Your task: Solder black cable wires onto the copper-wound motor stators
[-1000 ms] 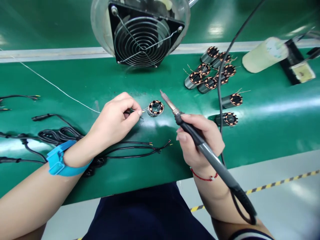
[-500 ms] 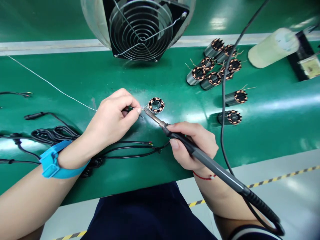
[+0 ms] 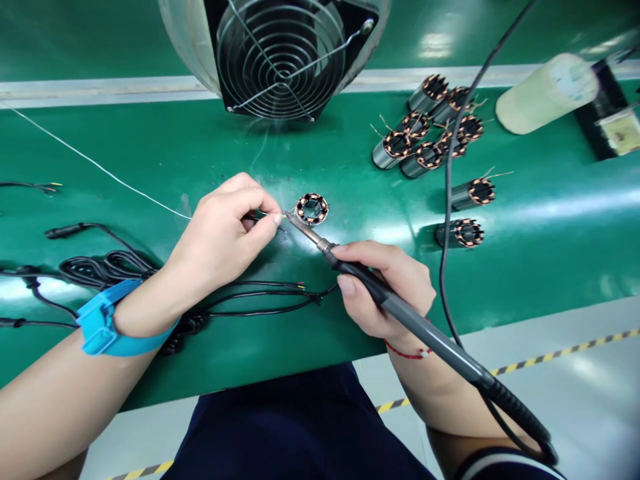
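Your left hand point(image 3: 220, 247) is pinching a black lead wire point(image 3: 260, 218), and your right hand point(image 3: 385, 287) is grasping a soldering iron point(image 3: 400, 311), its tip just beside a copper-wound stator point(image 3: 312, 209) lying on the green bench mat point(image 3: 300, 347). More stators point(image 3: 415, 137) are lying beyond, near a wire-guarded fan point(image 3: 283, 60).

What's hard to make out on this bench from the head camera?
Head view:
- Wire end inside the left hand: hidden by its fingers.
- Soldering iron tip: any contact with the wire is too small to tell.
- Fan: top cut off by the upper edge.
- Pale card: cut off by the right edge.
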The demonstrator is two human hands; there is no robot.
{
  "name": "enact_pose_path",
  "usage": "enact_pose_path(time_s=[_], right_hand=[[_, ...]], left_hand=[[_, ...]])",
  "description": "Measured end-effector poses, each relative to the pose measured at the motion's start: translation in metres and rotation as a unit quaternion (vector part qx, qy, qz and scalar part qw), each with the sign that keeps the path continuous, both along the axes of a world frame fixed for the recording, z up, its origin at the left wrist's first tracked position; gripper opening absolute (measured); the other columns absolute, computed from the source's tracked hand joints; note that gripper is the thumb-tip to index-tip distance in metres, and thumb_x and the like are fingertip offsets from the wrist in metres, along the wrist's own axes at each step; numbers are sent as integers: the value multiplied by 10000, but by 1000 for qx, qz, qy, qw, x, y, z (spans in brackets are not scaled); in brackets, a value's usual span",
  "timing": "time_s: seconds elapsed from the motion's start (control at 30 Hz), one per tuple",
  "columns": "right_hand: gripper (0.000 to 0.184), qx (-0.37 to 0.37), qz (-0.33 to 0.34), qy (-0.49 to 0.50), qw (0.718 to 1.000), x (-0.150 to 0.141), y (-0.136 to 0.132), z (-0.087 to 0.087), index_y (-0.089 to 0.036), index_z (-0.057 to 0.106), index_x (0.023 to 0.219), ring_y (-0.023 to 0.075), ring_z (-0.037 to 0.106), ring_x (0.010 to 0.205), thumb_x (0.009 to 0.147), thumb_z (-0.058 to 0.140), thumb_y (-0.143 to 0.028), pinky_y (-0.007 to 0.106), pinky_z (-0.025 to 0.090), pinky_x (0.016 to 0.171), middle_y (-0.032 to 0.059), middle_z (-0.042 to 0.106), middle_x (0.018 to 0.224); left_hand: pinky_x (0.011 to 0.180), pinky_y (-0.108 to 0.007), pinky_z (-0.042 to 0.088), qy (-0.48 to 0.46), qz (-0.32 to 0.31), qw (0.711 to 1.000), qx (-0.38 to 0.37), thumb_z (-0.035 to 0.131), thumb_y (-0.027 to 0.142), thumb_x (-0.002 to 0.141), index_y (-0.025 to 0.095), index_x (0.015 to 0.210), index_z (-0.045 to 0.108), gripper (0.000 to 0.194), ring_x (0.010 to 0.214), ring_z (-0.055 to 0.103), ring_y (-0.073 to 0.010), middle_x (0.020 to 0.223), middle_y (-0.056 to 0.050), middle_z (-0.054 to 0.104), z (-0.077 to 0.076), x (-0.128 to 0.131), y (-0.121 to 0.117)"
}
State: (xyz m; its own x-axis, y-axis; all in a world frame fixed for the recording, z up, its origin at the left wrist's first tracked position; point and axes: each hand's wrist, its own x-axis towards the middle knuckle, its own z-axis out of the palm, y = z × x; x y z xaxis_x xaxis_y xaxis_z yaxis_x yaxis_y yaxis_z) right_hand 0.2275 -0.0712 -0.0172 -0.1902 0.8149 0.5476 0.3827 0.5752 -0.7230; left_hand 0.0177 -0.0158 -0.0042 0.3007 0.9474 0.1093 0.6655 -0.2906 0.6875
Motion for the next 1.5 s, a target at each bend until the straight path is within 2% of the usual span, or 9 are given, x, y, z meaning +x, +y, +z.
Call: enact_pose_path(time_s=[0.43, 0.6, 0.7, 0.87, 0.93, 1.03, 1.1, 1.23, 1.5], right_hand=[[298, 13, -22, -8, 1000, 1, 2, -3, -330, 621, 1166, 158, 550, 532, 887, 570, -243, 317, 505, 481, -1, 701, 784], [431, 34, -6, -52, 998, 1, 8, -7, -290, 562, 1304, 157, 672, 704, 888, 638, -206, 310, 596, 661, 20, 743, 1016], [447, -11, 1, -50, 999, 1, 12, 0, -336, 487, 1364, 156, 722, 805, 937, 585, -250, 318, 617, 752, 0, 722, 1119], [217, -91, -9, -70, 993, -4, 25, 27, -280, 570, 1154, 142, 719, 797, 965, 503, -197, 316, 597, 792, -39, 719, 893], [251, -120, 0, -67, 990, -9, 33, 30, -262, 544, 1131, 161, 709, 859, 907, 559, -151, 325, 586, 809, -28, 699, 915], [446, -141, -4, -36, 989, -18, 43, 19, -258, 465, 1206, 181, 681, 928, 809, 606, -111, 346, 571, 839, -6, 659, 995], [493, -138, -14, -33, 990, -23, 47, 8, -252, 428, 1242, 193, 662, 962, 796, 597, -126, 375, 549, 880, -1, 651, 1005], [506, -122, 0, -62, 991, -28, 50, -10, -247, 407, 1277, 205, 635, 1012, 802, 534, -127, 415, 493, 953, 5, 663, 1025], [448, -63, -2, -92, 994, -32, 55, -24, -259, 431, 1266, 206, 607, 963, 838, 477, -138, 404, 453, 924, -17, 678, 916]], left_hand=[[593, -278, 434, 12, -1, 1000, 6, 601, 176, 841, 212, 736, 642, 118, 732, 552, -139, 805, -7, 600, -1, -1, 1], [611, -296, 443, 17, -1, 1000, 3, 602, 189, 847, 227, 741, 641, 119, 745, 566, -153, 817, -11, 603, -3, -1, 1], [617, -302, 445, 18, -3, 1000, -2, 597, 192, 854, 232, 759, 641, 113, 747, 568, -157, 824, -12, 606, -3, -2, 2], [630, -292, 444, 11, -3, 1000, -1, 595, 199, 848, 212, 760, 655, 107, 751, 565, -155, 813, -20, 607, -2, -2, 2], [639, -282, 443, 9, -4, 1000, 2, 595, 220, 843, 196, 764, 669, 111, 770, 569, -157, 814, -23, 611, -1, -2, 2], [654, -265, 443, 20, 0, 1000, 1, 581, 244, 840, 181, 777, 680, 133, 782, 570, -150, 818, -19, 616, -1, -1, 2], [662, -260, 439, 26, 2, 1000, 1, 566, 235, 842, 178, 778, 682, 144, 773, 567, -141, 814, -13, 613, -1, -1, 2], [663, -262, 432, 20, 1, 1000, 12, 562, 208, 839, 179, 775, 685, 142, 762, 566, -136, 808, -10, 610, -1, -1, 1], [675, -261, 438, -5, 4, 1000, 5, 583, 192, 826, 187, 761, 683, 120, 762, 578, -131, 803, -4, 622, -2, -2, 2]])
